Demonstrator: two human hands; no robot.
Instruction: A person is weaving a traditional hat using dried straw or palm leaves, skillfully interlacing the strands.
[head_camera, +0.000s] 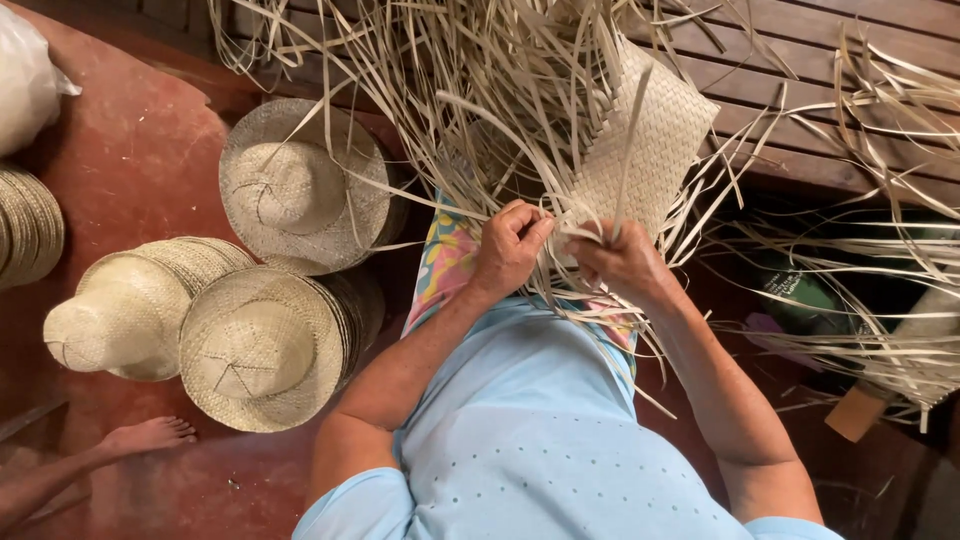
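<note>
Leftmost, hat stacks (265, 345) sit on the red floor (130, 160), well left of the woven panel (650, 150), with another person's bare foot (150, 435) below them. Nearer the panel, the left hand (510, 245) is closed in a pinch grip on thin straw strips (545, 215) at the panel's lower edge. Just right of it, the right hand (620, 258) is curled shut on strips at the same edge, touching the panel. Loose strips (880, 260) fan out right of the panel. Judging from this tangle, a wrong strip could get pinched in, skewing the weave, or a dry strip could crack if bent sharply.
</note>
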